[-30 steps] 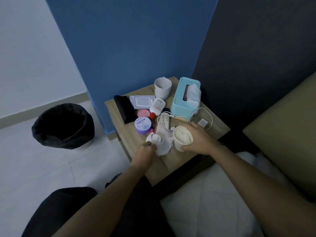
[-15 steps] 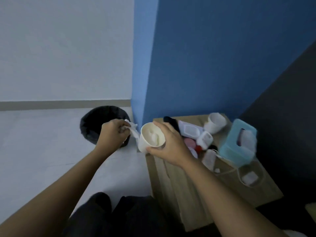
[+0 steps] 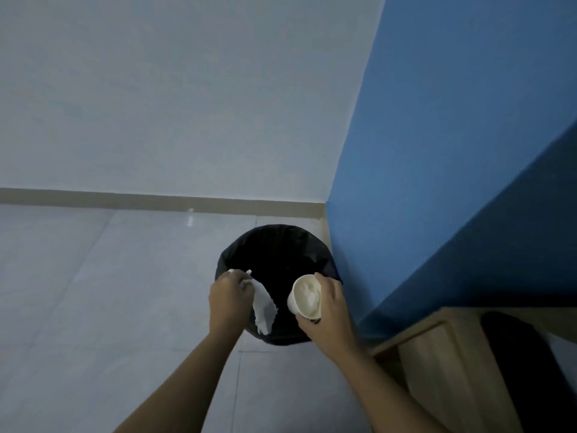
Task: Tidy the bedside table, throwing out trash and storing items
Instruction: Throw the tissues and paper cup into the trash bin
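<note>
- Two bare arms come up from the bottom edge, and both hands are over the bin.
- The left hand (image 3: 229, 296) is over the near left rim of the bin. Its fingers (image 3: 242, 281) are pinched shut on a crumpled white tissue (image 3: 263, 309).
- The tissue hangs down from the hand, and its ragged end sits over the dark inside of the bin.
- The right hand (image 3: 327, 310) is over the near right rim of the bin. Its fingers are wrapped around the side of a white cup (image 3: 307, 296).
- The cup is tipped so its open mouth faces the camera. Something pale is stuffed inside it, but I cannot tell what.
- There is a dark gap between the tissue and the cup. The two do not touch.
- The bin (image 3: 274, 251) is round, with a black bag over its rim. It stands on the floor below both hands, and its mouth is open.
- The wooden table (image 3: 437, 364) is at the bottom right, just beside the right arm. Its near left corner points toward the bin. A dark thing (image 3: 524, 370) lies on it, too dim to name.
- The blue wall (image 3: 437, 182) stands just right of the bin, and its edge comes down near the far right rim.
- The pale tiled floor (image 3: 109, 292) is wide and bare to the left of the bin.
- Far back, a tan strip (image 3: 125, 197) runs along the bottom of the white wall (image 3: 187, 89).
</note>
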